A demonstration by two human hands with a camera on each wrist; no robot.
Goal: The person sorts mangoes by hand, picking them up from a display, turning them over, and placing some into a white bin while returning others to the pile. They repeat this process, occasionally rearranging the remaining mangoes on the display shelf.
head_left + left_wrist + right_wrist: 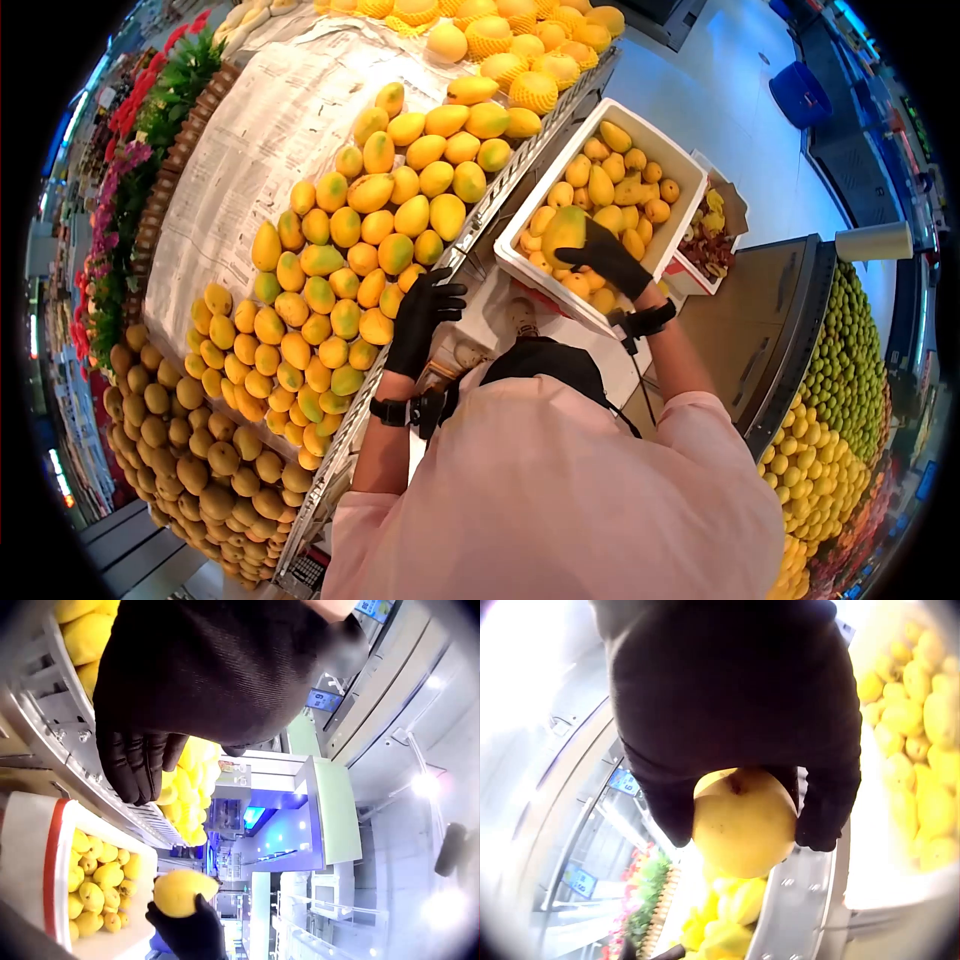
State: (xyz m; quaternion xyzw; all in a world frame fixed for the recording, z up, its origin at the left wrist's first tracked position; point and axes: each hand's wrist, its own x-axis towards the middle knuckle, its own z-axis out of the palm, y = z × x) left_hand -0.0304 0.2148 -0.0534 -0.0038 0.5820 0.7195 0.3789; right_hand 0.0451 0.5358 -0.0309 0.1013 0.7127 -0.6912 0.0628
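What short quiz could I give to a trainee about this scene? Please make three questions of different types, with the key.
1. Multiple choice: What does the right hand hold?
A) A kiwi
B) A yellowish mango
C) A flower
2. True or false: The left hand grips a fruit.
3. Fill in: The box of fruit nearest the right hand is ____ in colour.

Key: 1 B; 2 false; 3 white

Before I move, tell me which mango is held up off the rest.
The mango gripped in the right hand, raised above the white box; the other mangoes lie in the box or on the papered stand.
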